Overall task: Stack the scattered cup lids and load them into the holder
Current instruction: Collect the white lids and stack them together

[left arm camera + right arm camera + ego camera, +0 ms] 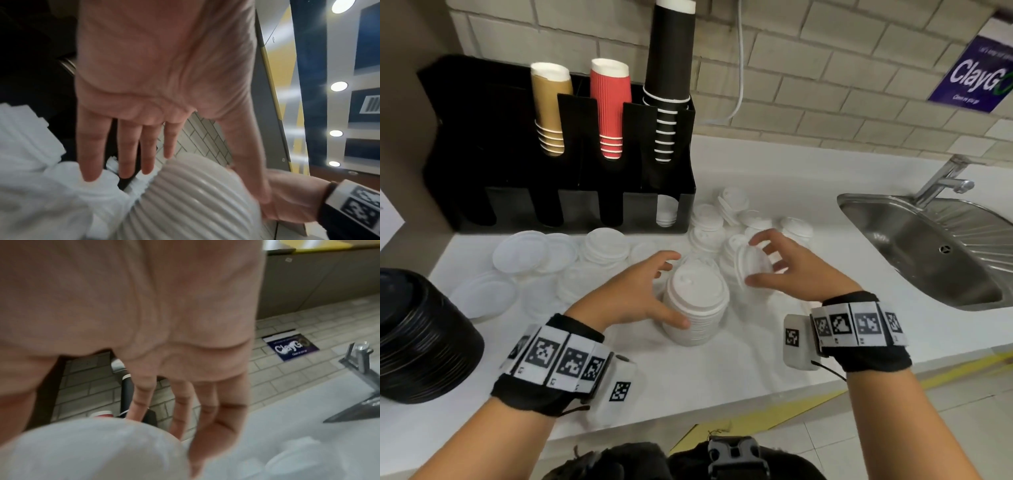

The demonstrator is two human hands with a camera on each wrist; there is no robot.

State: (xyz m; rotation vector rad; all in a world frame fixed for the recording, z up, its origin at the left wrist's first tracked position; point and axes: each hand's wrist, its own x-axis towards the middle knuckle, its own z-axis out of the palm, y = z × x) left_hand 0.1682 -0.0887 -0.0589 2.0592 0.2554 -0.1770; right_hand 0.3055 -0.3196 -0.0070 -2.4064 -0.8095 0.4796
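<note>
A tall stack of white domed lids (697,308) stands on the white counter (722,370). My left hand (676,289) is at its left side, thumb against the near wall and fingers spread straight past the far rim; in the left wrist view the thumb lies along the ribbed stack (195,203). My right hand (753,262) holds one white lid (748,265) tilted on edge between thumb and fingers, just right of the stack; the right wrist view shows that lid (92,451) blurred under the fingers (205,426). The black holder (571,209) stands behind, with white lids (666,212) in its rightmost front slot.
Loose domed lids (709,219) lie behind my right hand and flat white lids (524,251) to the left. A pile of black lids (421,335) sits at the left edge. The steel sink (935,246) and tap (945,178) are on the right. Cup stacks (609,109) fill the holder's top.
</note>
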